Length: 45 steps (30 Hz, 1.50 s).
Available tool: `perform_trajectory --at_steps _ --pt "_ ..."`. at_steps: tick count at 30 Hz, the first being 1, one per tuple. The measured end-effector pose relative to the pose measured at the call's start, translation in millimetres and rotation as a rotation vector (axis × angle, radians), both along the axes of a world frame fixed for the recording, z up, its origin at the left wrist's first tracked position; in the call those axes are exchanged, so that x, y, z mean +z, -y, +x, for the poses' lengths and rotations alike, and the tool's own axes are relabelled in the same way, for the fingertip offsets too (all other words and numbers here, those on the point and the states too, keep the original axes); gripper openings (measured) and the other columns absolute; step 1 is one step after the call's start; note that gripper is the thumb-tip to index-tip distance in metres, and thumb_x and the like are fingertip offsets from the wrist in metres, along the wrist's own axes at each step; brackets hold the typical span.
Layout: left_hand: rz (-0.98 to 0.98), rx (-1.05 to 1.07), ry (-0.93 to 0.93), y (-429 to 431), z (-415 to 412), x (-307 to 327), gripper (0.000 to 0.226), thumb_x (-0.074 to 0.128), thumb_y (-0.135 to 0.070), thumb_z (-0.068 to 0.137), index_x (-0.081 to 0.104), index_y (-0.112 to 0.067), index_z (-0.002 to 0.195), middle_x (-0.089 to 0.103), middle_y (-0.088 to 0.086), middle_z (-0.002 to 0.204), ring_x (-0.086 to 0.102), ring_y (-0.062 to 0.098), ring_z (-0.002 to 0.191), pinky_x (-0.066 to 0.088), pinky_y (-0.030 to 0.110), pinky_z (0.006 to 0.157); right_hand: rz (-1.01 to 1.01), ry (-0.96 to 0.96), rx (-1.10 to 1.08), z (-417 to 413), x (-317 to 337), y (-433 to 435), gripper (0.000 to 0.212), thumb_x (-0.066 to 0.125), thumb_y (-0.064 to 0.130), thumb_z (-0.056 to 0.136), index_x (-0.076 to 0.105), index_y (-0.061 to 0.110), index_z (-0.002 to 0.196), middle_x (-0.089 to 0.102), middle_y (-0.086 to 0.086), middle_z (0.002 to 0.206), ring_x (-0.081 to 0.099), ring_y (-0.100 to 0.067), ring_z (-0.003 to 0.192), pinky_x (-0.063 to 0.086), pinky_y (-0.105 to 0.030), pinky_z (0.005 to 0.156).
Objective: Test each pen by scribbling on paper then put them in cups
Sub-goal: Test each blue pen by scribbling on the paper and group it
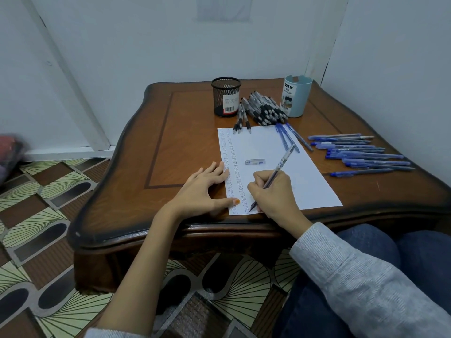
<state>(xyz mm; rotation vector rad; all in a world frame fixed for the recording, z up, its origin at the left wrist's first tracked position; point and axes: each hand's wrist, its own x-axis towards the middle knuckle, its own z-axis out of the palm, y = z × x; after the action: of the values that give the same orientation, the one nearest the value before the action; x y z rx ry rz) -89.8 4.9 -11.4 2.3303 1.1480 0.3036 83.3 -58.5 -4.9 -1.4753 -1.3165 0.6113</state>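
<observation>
Here, low and right of center in the frame, the right hand pinches a clear-barrelled pen in a writing grip, its tip down on a white sheet of paper near the sheet's bottom edge, at the foot of columns of small scribbles that run down the paper's left side. The left hand lies flat with fingers spread, resting partly on the wooden tabletop and partly on the paper's left edge, thumb on the sheet just beside the pen tip. A clear pen cap lies on the paper above the right hand. Toward the top of the tabletop stand a black mesh cup and, to its right, a light blue cup; whether either holds pens cannot be told. Between them lies a heap of black-grip pens, a few reaching onto the paper's top edge. A few blue pens lie slanted across the paper's upper right corner, and a row of blue pens lies on the tabletop at the right of the frame, apart from the sheet. A patterned floor fills the lower left.
</observation>
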Motion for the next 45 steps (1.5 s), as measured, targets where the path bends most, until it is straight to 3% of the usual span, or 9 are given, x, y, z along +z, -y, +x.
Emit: perform_trajectory --at_steps 4,9,15,19,23,26,31,38,45 --pt "-0.004 0.005 0.013 1.5 -0.2 1.3 0.094 0.053 -0.068 0.07 0.028 -0.025 0.149 0.01 -0.012 0.158 0.0 -0.002 0.144 -0.003 0.026 0.116 -0.062 -0.292 -0.011 5.6 3.6 1.0 0.041 0.055 -0.003 0.088 0.036 0.008 0.054 0.038 -0.01 0.047 0.035 -0.013 0.026 0.025 -0.016 0.029" --pt "-0.016 0.002 0.03 0.1 -1.0 0.5 0.102 0.051 -0.077 0.064 0.027 -0.027 0.149 0.009 -0.016 0.157 -0.001 -0.004 0.143 -0.004 0.025 0.115 -0.23 -0.668 0.083 30.7 21.5 -5.2 0.043 0.062 0.036 0.091 0.047 0.011 0.059 0.048 -0.004 0.047 0.031 -0.011 0.027 0.02 -0.015 0.03" --pt "-0.034 0.108 0.188 -1.8 1.6 7.1 0.059 0.07 -0.042 0.083 0.053 -0.023 0.136 0.038 -0.013 0.149 0.027 -0.001 0.138 0.02 0.036 0.118 -0.294 -0.429 -0.006 69.6 31.3 -22.1 0.037 0.06 0.038 0.092 0.046 0.014 0.069 0.044 -0.002 0.055 0.034 -0.006 0.033 0.028 -0.015 0.035" --pt "0.268 0.208 0.073 -15.4 22.7 13.4 0.03 0.066 -0.042 0.086 0.07 -0.021 0.107 0.066 -0.01 0.114 0.054 0.009 0.105 0.045 0.037 0.094 -0.317 -0.395 -0.012 88.0 30.9 -34.9 0.027 0.043 0.039 0.1 0.046 0.013 0.101 0.048 0.001 0.049 0.039 -0.008 0.037 0.032 -0.018 0.036" --pt "0.369 0.214 0.116 -26.3 53.6 13.5 0.035 0.065 -0.04 0.087 0.066 -0.02 0.116 0.064 -0.007 0.118 0.052 0.014 0.11 0.041 0.035 0.096 -0.241 -0.487 0.046 104.0 32.3 -48.9 0.021 0.048 0.024 0.1 0.056 0.005 0.098 0.055 -0.009 0.071 0.055 -0.011 0.041 0.044 -0.018 0.039" --pt "0.366 0.169 0.136 -35.1 70.3 9.3 0.038 0.066 -0.037 0.088 0.063 -0.019 0.121 0.061 -0.005 0.121 0.05 0.013 0.113 0.038 0.029 0.094 -0.152 -0.595 0.042 114.5 29.5 -55.6 0.025 0.057 0.012 0.095 0.055 -0.002 0.115 0.059 -0.011 0.072 0.062 -0.014 0.049 0.053 -0.02 0.05" --pt "0.346 0.166 0.218 -43.0 82.4 -0.2 0.02 0.066 -0.032 0.089 0.072 -0.022 0.105 0.064 -0.008 0.109 0.054 0.01 0.104 0.042 0.033 0.09 -0.044 -0.711 -0.015 125.6 17.3 -57.8 0.045 0.059 -0.004 0.089 0.036 0.016 0.122 0.072 -0.018 0.078 0.069 -0.022 0.063 0.059 -0.027 0.062" --pt "0.287 0.226 0.429 -41.7 81.4 -8.0 0.011 0.068 -0.029 0.088 0.071 -0.022 0.095 0.068 -0.016 0.092 0.06 0.002 0.089 0.049 0.035 0.083 -0.014 -0.701 -0.073 129.9 14.2 -61.8 0.031 0.061 -0.004 0.088 0.044 0.017 0.103 0.073 -0.013 0.079 0.072 -0.021 0.066 0.059 -0.028 0.073" --pt "0.253 0.229 0.528 -41.2 80.8 -7.3 0.016 0.064 -0.036 0.086 0.07 -0.026 0.096 0.066 -0.022 0.093 0.061 0.0 0.09 0.048 0.035 0.082 -0.007 -0.726 -0.054 127.5 15.3 -60.8 0.036 0.065 -0.006 0.084 0.048 0.016 0.106 0.073 -0.011 0.078 0.073 -0.026 0.071 0.06 -0.031 0.074"
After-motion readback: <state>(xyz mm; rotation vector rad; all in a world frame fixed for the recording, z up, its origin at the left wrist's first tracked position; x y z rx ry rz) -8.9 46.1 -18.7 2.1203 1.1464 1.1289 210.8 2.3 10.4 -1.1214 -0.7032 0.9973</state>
